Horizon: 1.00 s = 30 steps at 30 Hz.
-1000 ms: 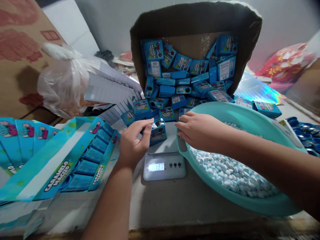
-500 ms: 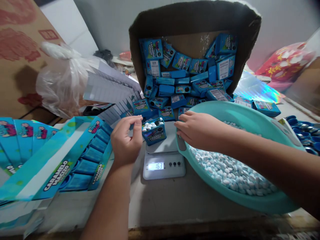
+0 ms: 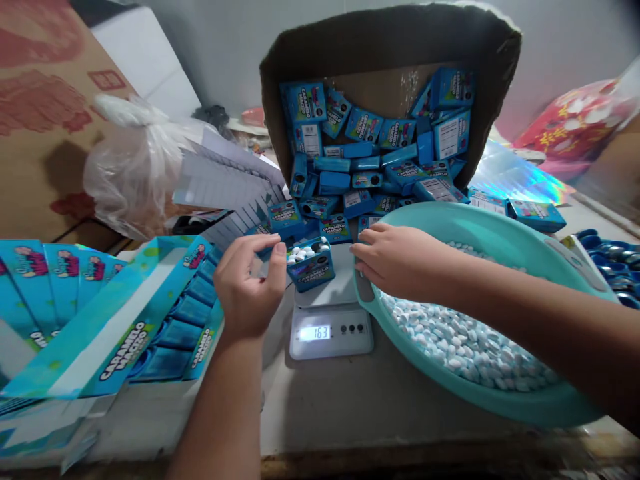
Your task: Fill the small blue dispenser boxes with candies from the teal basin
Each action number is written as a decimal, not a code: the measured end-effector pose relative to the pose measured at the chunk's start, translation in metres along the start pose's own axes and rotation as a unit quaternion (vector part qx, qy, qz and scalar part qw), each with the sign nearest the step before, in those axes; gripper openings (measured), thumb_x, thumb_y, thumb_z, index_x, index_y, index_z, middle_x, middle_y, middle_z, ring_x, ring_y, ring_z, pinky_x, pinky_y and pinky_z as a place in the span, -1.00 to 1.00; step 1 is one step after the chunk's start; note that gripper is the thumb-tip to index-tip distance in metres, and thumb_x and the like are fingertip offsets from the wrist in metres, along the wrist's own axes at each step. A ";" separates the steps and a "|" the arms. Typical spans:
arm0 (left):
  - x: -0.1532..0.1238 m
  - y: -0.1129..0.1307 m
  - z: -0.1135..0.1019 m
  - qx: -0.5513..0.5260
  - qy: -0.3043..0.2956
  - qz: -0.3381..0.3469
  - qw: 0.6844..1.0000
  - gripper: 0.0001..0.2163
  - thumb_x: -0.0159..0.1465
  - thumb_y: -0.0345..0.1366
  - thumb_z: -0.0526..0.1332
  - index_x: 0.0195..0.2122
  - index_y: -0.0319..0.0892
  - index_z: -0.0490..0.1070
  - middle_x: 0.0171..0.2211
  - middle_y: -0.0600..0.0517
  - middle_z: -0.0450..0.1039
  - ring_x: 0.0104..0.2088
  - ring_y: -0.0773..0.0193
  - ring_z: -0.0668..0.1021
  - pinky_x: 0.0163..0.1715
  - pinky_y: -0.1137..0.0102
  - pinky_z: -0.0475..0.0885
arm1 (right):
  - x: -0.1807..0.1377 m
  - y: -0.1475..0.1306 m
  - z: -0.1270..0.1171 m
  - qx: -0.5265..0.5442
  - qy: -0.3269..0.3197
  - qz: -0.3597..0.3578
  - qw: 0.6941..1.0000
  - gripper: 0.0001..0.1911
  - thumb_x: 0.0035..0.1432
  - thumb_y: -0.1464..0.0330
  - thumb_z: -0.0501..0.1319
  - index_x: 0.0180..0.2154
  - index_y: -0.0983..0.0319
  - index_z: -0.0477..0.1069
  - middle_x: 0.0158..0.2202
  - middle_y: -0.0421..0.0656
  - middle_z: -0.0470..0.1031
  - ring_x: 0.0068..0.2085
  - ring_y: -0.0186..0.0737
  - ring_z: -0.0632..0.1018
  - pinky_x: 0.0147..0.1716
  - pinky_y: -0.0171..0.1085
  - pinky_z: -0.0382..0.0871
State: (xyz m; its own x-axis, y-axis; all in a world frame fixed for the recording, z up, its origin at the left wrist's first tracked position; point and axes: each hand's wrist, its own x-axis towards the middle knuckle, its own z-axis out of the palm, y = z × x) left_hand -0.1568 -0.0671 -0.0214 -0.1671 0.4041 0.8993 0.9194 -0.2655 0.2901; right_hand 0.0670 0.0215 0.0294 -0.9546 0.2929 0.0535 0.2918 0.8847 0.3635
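A small blue box of white candies point(image 3: 311, 270) stands uncapped and slightly tilted on the white digital scale point(image 3: 331, 333), whose display reads 163. Just left of that box is my left hand point(image 3: 247, 283), fingers bent and thumb apart, holding nothing. My right hand point(image 3: 395, 260) hangs over the left end of the turquoise basin point(image 3: 480, 410), at its grip, with curled fingertips beside the scale plate. Whatever those fingers hold, if anything, is hidden. Loose white and pale blue candies point(image 3: 465, 340) fill the lower part of the basin, below my right forearm.
Behind the scale, a cardboard carton point(image 3: 390, 40) lies on its side, spilling several blue candy boxes point(image 3: 397, 133). A blue display box point(image 3: 120, 333) with boxes packed inside stands left. Dark blue caps point(image 3: 607, 267) lie right. A plastic bag point(image 3: 125, 173) is at back left.
My left hand has drawn slightly left, away from the candy box, and its fingers have opened a little. The display still reads 163. My right hand stays at the basin's end.
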 end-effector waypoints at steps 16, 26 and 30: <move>0.003 -0.002 -0.008 0.038 -0.053 0.050 0.997 -0.93 0.27 -0.41 0.22 -0.37 -0.14 0.40 -0.39 0.03 0.50 -0.32 0.23 0.54 -0.22 0.31 0.45 | -0.001 -0.001 -0.003 0.050 0.013 0.062 0.997 -0.78 0.33 0.37 0.12 -0.26 0.28 0.53 -0.24 -0.01 0.54 -0.20 -0.07 0.49 -0.27 -0.17 0.20; 0.007 -0.012 -0.015 0.024 -0.153 0.120 0.981 -0.69 0.24 -0.31 0.32 0.01 -0.19 0.44 -0.07 -0.12 0.52 -0.03 0.09 0.55 0.03 0.20 0.45 | 0.015 0.002 -0.006 0.151 0.111 0.089 0.978 -0.67 0.37 0.32 0.08 0.09 0.28 0.41 0.03 0.03 0.51 -0.03 -0.08 0.54 -0.11 -0.16 0.26; 0.004 -0.016 -0.007 0.018 -0.229 0.110 0.967 -0.58 0.30 -0.23 0.27 0.16 -0.20 0.35 0.05 -0.16 0.47 0.09 0.07 0.51 0.12 0.17 0.42 | 0.031 0.003 0.001 0.177 0.112 0.017 0.978 -0.59 0.37 0.35 0.11 0.22 0.25 0.32 0.15 0.03 0.42 0.09 -0.05 0.48 -0.04 -0.13 0.25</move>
State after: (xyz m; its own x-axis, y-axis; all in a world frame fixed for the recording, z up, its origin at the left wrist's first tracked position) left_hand -0.1747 -0.0674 -0.0203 0.2011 0.6892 0.6961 0.9279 -0.3617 0.0901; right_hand 0.0389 0.0337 0.0315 -0.9214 0.2723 0.2773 0.2877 0.9576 0.0155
